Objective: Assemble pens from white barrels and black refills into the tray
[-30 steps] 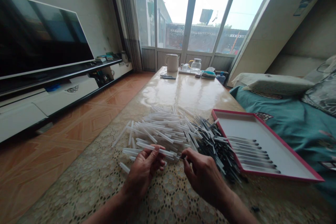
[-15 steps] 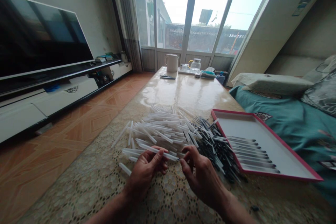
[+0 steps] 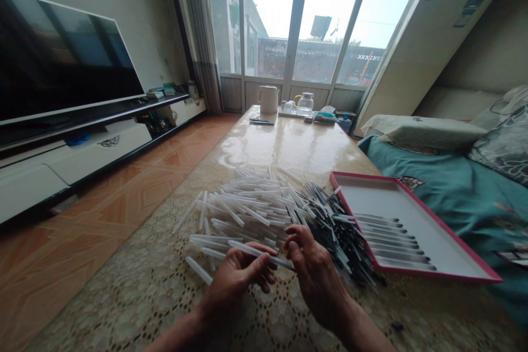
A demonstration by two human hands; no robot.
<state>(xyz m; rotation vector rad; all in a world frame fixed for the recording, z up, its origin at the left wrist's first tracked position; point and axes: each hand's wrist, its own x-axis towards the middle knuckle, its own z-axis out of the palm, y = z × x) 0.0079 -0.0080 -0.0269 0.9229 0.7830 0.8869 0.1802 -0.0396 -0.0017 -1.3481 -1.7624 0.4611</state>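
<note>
A translucent white pen barrel [image 3: 247, 247] lies across my left hand [image 3: 243, 272], gripped between thumb and fingers. Its right end reaches the closed fingertips of my right hand [image 3: 311, 261]. Those fingertips pinch a dark, thin pen refill at the barrel's end, mostly hidden by the fingers. Behind my left hand spreads a heap of loose white pen barrels [image 3: 251, 198]. Dark pen refills [image 3: 338, 236] with clear stems are piled just beyond my right hand. In a red-rimmed shallow box [image 3: 449, 231] at the right, several pens with black ends [image 3: 396, 239] lie in a row.
The long table [image 3: 284, 146] has a patterned cover. A pitcher [image 3: 268, 100], a glass teapot [image 3: 305, 103] and a tissue pack [image 3: 325, 115] stand at its far end. A small dark piece [image 3: 397, 326] lies near the front right. A teal-covered seat [image 3: 433, 176] adjoins the right side.
My left hand has moved slightly right and toward me with the barrel. The right hand's fingers have come closer to the barrel, and its end now sits against them.
</note>
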